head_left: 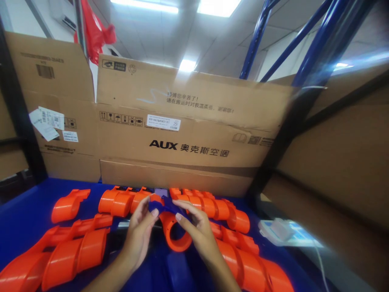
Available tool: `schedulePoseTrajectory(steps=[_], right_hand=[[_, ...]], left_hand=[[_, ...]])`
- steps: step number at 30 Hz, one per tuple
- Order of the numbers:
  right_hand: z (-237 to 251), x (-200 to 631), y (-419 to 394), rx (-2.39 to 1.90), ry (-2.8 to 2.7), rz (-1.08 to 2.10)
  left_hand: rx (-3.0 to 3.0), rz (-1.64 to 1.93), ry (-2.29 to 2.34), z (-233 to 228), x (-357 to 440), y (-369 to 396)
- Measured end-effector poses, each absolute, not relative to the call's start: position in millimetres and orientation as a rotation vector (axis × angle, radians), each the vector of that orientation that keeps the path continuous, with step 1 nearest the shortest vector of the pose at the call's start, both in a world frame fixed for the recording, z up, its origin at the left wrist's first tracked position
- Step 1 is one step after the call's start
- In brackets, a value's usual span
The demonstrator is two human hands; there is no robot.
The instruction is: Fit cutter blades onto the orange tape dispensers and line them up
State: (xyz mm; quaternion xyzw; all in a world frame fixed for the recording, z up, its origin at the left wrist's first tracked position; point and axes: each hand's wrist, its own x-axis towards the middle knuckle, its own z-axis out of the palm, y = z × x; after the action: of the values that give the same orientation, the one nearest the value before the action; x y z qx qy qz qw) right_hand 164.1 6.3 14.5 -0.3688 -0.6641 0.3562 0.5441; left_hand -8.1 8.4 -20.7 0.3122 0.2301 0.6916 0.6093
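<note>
Left hand: my left hand point(141, 223) is curled, thumb on the near side and fingers behind, pinching the left end of a dark blue piece point(172, 207).
Right hand: my right hand point(197, 227) pinches the right side of that same blue piece, its thumb pointing up and inward; the hidden fingertips I cannot make out.
Held orange part: between my hands, in the middle of the lower view, an orange ring part point(167, 227) touches the blue piece, its round opening hanging below and facing me.
Left of my hands: orange parts of similar make lie in a front row point(65, 259) and a back row point(117, 202), with a single orange part point(65, 207) farther left.
Right of my hands: more lie in a right front row point(247, 267) and a right back row point(212, 207).
Table: all these rows rest on a deep blue surface point(18, 215).
Behind: an upright cardboard panel point(194, 168) reads "AUX" with Chinese characters.
Right edge: a pale box point(278, 232) with a cable.
Above: a red plastic bag point(95, 34) and lit ceiling lights point(219, 6).
</note>
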Motion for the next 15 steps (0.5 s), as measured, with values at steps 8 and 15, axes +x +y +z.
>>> schedulePoseTrajectory(steps=[8,15], right_hand=[[16.0,161.2,4.9,-0.903,-1.581,0.806],[16.2,162.9,5.2,-0.893,-1.56,0.863]], left_hand=[[0.732,1.561,0.543,-18.0,-9.2,10.6],[0.715,1.543,0.52,-21.4,-9.3,11.8]])
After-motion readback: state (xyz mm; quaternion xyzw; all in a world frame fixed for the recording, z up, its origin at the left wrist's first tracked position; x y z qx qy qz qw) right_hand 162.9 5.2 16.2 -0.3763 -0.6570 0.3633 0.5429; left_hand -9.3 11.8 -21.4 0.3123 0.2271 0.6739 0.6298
